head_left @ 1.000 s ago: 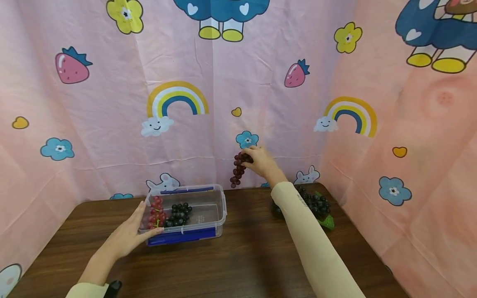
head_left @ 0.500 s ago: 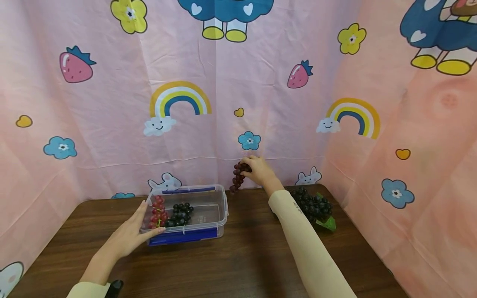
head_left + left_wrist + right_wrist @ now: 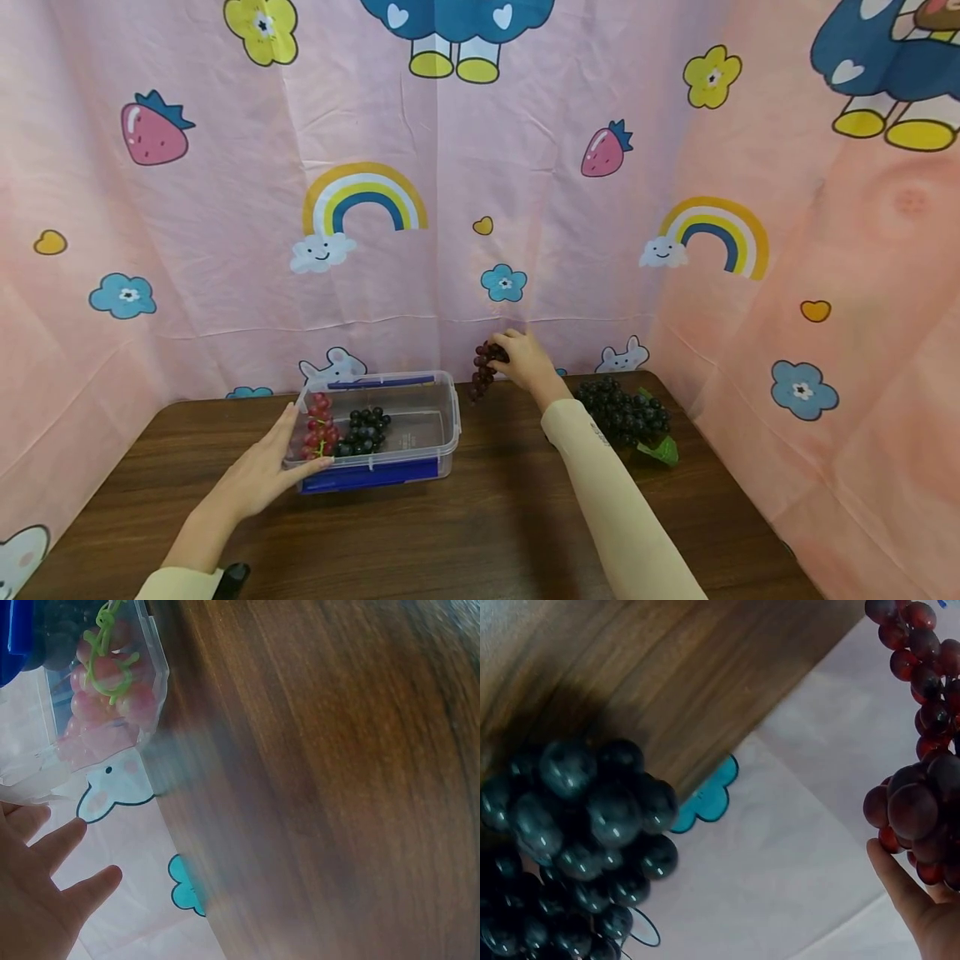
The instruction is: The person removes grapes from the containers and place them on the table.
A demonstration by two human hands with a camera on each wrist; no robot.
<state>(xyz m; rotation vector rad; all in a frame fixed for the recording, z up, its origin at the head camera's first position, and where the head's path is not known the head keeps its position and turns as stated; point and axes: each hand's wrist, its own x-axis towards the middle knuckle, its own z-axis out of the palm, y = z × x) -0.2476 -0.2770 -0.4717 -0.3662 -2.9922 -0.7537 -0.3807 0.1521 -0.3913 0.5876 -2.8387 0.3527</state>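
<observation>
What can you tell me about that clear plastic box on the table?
The box is a clear, lidless rectangular tub with blue clips along its front and back edges. It sits flat on the brown table. At its left end lie red grapes and black grapes. The left hand rests open against its front left corner.

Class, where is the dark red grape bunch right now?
In the head view, the dark red grape bunch hangs from the right hand, near the back curtain, just right of the clear box.

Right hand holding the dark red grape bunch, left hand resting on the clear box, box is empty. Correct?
Not empty. The head view shows the clear box holds a red grape bunch and a black one. The right hand holds the dark red grape bunch; the left hand rests on the box.
</observation>
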